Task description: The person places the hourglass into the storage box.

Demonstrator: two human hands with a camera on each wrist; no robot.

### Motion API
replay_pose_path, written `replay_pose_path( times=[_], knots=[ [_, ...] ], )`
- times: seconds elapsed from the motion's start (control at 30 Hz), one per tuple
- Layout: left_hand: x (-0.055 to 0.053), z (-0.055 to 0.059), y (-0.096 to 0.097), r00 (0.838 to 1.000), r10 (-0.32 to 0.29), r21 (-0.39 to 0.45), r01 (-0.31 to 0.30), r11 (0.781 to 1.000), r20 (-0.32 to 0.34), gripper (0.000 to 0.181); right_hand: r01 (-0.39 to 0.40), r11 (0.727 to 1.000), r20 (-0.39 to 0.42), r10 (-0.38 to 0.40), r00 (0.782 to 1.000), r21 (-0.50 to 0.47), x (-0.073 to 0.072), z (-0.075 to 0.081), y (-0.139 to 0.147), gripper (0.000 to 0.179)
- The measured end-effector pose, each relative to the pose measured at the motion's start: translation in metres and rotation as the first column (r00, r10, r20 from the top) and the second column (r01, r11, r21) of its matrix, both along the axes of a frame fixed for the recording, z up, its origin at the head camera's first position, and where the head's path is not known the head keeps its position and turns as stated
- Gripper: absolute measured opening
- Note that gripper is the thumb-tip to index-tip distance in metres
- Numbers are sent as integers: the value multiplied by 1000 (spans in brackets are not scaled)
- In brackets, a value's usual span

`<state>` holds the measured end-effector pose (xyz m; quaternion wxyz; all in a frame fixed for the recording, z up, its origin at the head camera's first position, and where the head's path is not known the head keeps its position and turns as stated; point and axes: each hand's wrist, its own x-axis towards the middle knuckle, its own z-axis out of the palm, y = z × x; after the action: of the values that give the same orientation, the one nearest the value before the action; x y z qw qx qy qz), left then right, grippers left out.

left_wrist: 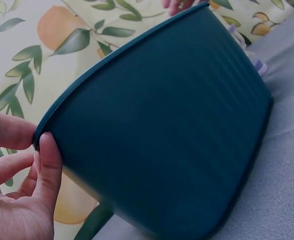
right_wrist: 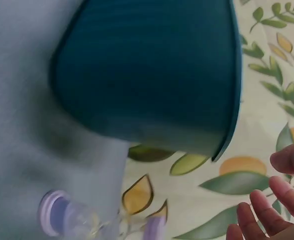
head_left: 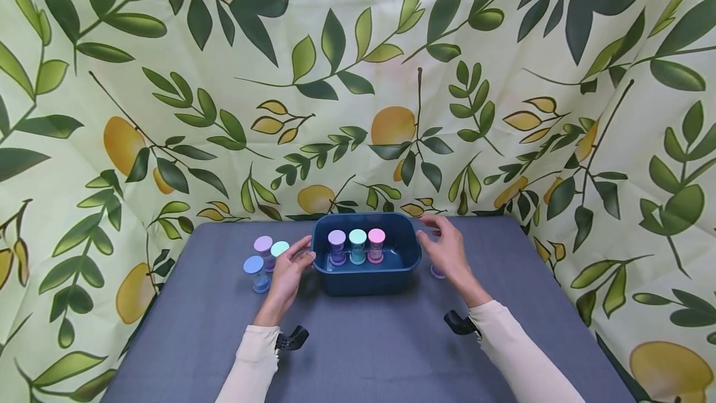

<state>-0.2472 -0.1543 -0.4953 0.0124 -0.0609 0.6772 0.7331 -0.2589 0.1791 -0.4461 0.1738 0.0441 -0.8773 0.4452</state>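
A dark blue plastic bin (head_left: 363, 283) stands upright on the table. Inside it, three small sand timers are lined up: a purple one (head_left: 337, 247), a mint one (head_left: 357, 246) and a pink one (head_left: 376, 245). My left hand (head_left: 289, 275) pinches the bin's left rim, thumb (left_wrist: 50, 165) outside against the wall. Off the right end, my right hand (head_left: 446, 247) has its fingers (right_wrist: 266, 212) spread and relaxed, apart from the rim in the right wrist view. Below this hand is a sand timer with lilac caps (right_wrist: 54, 212), mostly hidden in the head view.
Left of the bin, beside my left hand, stand a blue sand timer (head_left: 257, 274), a lilac one (head_left: 263, 245) and a mint one (head_left: 279, 248). A grey cloth covers the table (head_left: 369, 353). Behind it hangs a leaf-and-lemon patterned curtain (head_left: 347, 142).
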Motion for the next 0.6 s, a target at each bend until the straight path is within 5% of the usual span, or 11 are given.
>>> replay_pose_path(
  times=[0.6],
  knots=[
    [0, 1, 0, 1000, 19, 4, -19, 1000, 5, 48, 106, 993, 45, -104, 994, -47, 11, -38, 53, 36]
  ],
)
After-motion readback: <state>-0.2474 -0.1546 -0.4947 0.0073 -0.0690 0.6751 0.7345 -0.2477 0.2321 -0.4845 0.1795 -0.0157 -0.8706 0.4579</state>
